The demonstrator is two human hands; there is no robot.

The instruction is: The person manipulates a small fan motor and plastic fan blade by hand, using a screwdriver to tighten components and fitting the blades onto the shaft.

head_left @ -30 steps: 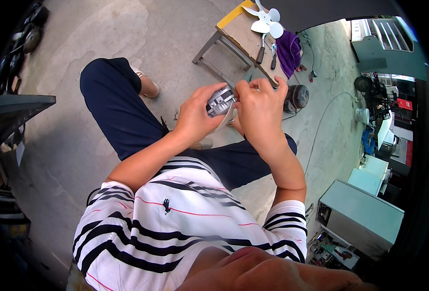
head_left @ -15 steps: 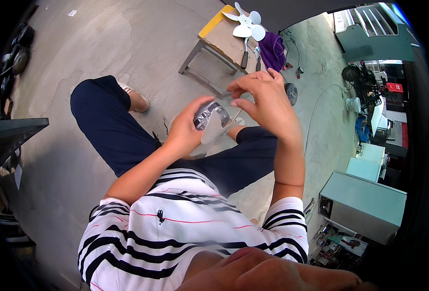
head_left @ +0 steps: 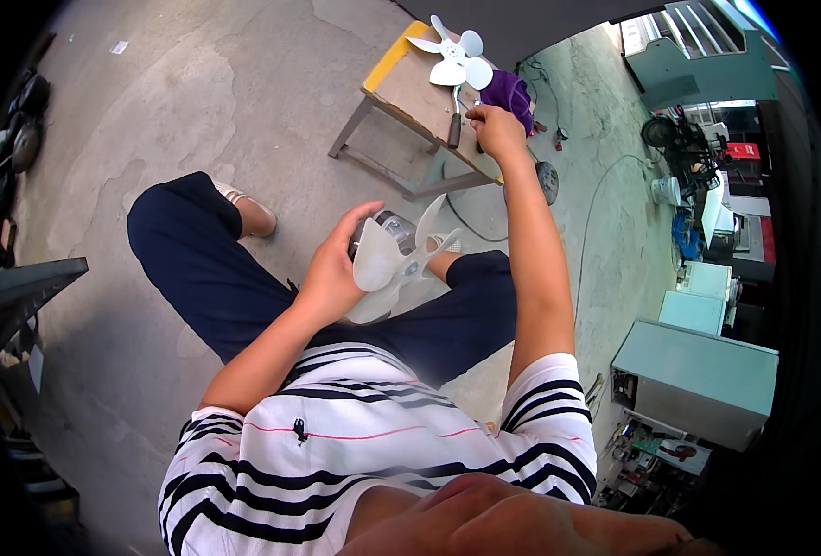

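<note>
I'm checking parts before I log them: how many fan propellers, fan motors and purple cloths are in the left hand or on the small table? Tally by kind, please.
Fan propellers: 2 (white propeller on the small table, translucent propeller at the left hand)
Fan motor: 1
Purple cloth: 1
Total: 4

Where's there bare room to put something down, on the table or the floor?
The table has a bare patch between the yellow edge strip, white fan blade and dark-handled tool. Its right end is crowded, with the purple cloth and the person's right hand. A wider patch is concrete floor, between the table and left knee.
</note>
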